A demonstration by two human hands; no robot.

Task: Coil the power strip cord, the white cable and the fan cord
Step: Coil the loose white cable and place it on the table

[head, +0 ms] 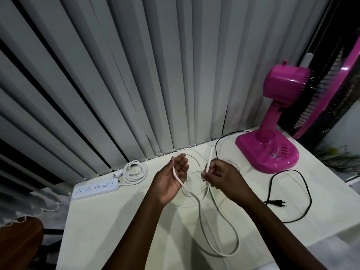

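The white cable [202, 221] hangs in loose loops between both hands above the white table [120, 230]. My left hand [171, 180] is palm up with the cable running across its fingers. My right hand [220, 176] pinches the cable near one end, which sticks up behind it. The white power strip [95, 189] lies at the left, its cord [134, 171] coiled beside it. The black fan cord [298, 193] sprawls uncoiled on the right, its plug [276, 203] lying flat.
A pink fan [272, 133] stands at the back right of the table. Grey vertical blinds [116, 75] hang behind the table. A brown wooden piece of furniture [19, 242] sits at the lower left beyond the table edge.
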